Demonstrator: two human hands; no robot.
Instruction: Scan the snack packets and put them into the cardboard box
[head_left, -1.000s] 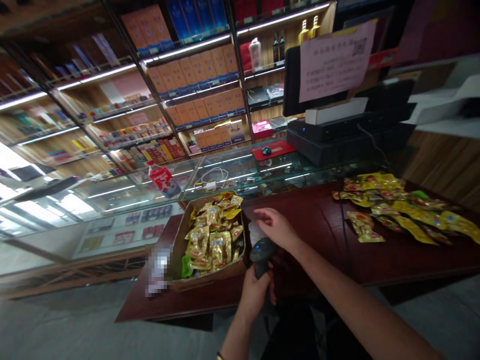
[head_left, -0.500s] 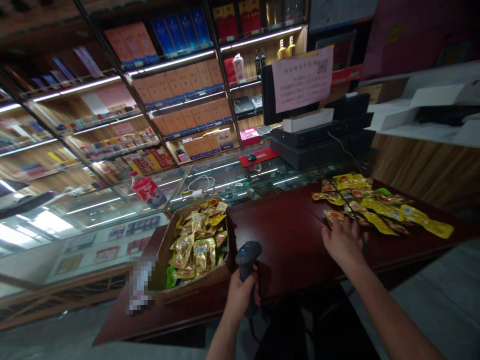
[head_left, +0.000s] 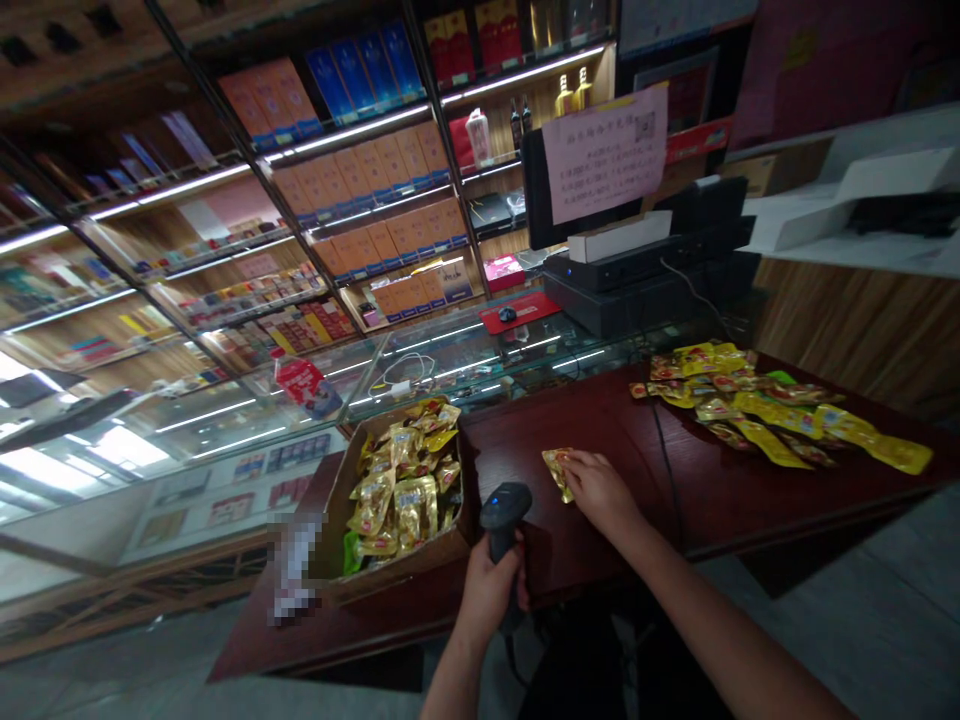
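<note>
My left hand [head_left: 491, 590] is wrapped round the handle of a dark barcode scanner [head_left: 505, 510], held upright near the front edge of the dark red table [head_left: 600, 550]. A small blue light glows on top of the scanner. To its right, my right hand [head_left: 600, 490] has its fingers on a small gold snack packet [head_left: 558, 472] at the tabletop. Left of the scanner stands an open cardboard box [head_left: 390, 585] full of gold packets. Several yellow and gold snack packets [head_left: 750, 400] lie loosely spread on the table's right part.
Behind the table runs a glass display counter [head_left: 465, 350] with a red mouse pad [head_left: 521, 313] and a bottle [head_left: 304, 383]. A monitor [head_left: 536, 190] bearing a pink paper sign stands at the back right. A dark cable [head_left: 664, 450] crosses the tabletop. Stocked shelves line the wall.
My right hand has moved left from the loose packets to mid-table, bringing a gold packet with it. My left hand still holds the barcode scanner in nearly the same place.
</note>
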